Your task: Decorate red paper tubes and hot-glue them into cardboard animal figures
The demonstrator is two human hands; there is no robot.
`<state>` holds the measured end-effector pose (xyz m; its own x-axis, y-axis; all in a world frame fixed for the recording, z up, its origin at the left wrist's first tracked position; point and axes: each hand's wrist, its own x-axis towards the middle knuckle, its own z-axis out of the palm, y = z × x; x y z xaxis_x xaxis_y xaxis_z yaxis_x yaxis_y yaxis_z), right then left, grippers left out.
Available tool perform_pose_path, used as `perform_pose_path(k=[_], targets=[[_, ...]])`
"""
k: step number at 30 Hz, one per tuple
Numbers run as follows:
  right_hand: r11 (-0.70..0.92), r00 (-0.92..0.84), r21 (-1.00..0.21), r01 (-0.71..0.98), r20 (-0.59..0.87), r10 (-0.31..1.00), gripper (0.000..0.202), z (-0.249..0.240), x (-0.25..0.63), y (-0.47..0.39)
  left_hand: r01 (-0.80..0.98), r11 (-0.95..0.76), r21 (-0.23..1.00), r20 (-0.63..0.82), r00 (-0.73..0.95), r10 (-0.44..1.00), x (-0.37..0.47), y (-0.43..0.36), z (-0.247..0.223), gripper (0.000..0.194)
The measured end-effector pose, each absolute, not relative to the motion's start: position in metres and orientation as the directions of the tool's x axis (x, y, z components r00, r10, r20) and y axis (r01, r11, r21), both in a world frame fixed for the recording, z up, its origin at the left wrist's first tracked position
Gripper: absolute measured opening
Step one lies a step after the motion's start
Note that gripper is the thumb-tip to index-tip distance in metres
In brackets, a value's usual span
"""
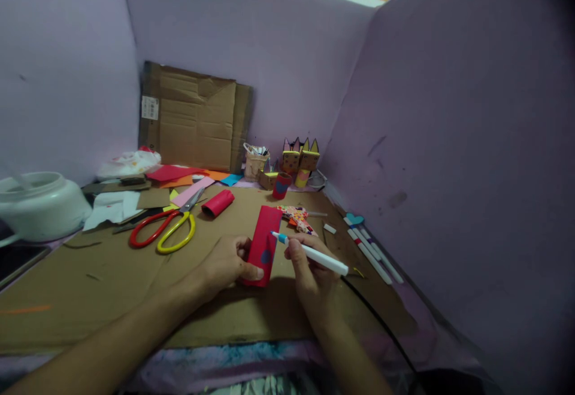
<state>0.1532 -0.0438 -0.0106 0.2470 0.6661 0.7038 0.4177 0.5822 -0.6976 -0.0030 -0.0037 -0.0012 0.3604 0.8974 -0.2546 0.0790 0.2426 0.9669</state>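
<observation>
My left hand [231,263] grips the lower left side of a red paper piece [267,227], with its thumb across the bottom. A dark blue spot [266,256] shows on the red surface. My right hand [312,269] is closed around a white marker [326,260] with a blue tip, which points at the red piece's right side; whether it touches cannot be made out. Behind stands a short red tube [281,186] with a blue heart. Another red roll [218,203] lies to the left, near scissors [175,227] with red and yellow handles.
White markers [371,257] lie at the right edge, beside a patterned glue gun [299,215] whose cable runs toward me. A white pot [45,206], coloured paper [173,173] and cardboard [195,119] are left and behind. Crown-topped figures [300,158] stand at the back.
</observation>
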Motion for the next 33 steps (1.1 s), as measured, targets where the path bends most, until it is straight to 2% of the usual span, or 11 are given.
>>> perform_pose_path(k=[9,21,33], targets=[[0.614,0.195,-0.636,0.467,0.751,0.630,0.011,-0.010,0.153,-0.041,0.087,0.256,0.963,-0.270,0.367,0.890,-0.002,-0.009,0.010,0.049],[0.571,0.184,-0.686,0.451,0.697,0.693,0.015,-0.012,0.154,-0.044,0.065,0.256,0.965,-0.262,0.340,0.903,-0.001,-0.005,0.001,0.046],[0.582,0.209,-0.684,0.439,0.708,0.675,0.013,-0.014,0.153,-0.041,0.063,0.264,0.962,-0.269,0.354,0.896,-0.002,-0.002,-0.003,0.048]])
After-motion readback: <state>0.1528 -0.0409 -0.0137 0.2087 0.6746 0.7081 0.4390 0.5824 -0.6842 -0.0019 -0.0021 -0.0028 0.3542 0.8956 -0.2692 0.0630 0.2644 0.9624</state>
